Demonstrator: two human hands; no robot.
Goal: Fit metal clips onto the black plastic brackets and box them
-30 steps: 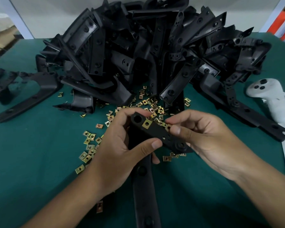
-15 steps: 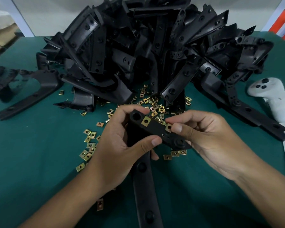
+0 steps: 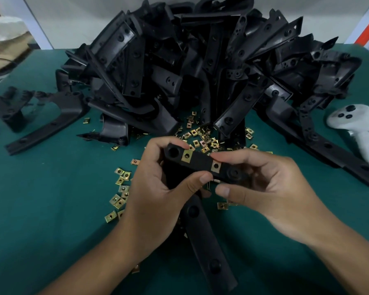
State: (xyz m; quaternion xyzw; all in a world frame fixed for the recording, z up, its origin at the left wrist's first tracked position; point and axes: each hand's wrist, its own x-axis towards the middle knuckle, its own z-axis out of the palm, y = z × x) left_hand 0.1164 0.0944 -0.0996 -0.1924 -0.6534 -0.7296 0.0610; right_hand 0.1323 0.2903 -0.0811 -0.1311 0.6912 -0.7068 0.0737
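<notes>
A black plastic bracket (image 3: 200, 161) is held over the green table, its long leg (image 3: 207, 245) running down toward me. My left hand (image 3: 158, 192) grips its left end, thumb on the near edge. Two brass clips sit on its top bar: one (image 3: 187, 155) near the left hole, another (image 3: 216, 166) toward the right. My right hand (image 3: 262, 188) pinches the bar at that second clip, forefinger over it and thumb beneath. Loose brass clips (image 3: 202, 138) lie scattered on the table behind and left of my hands.
A tall pile of black brackets (image 3: 200, 67) fills the back of the green table (image 3: 41, 209). Separate brackets (image 3: 45, 116) lie at the left. A white controller (image 3: 354, 124) rests at the right edge. More loose clips (image 3: 119, 188) lie left of my wrist.
The second clip now sits on the bar in plain sight under my right forefinger. My right thumb has dropped below the bar. Both hands stay in much the same place.
</notes>
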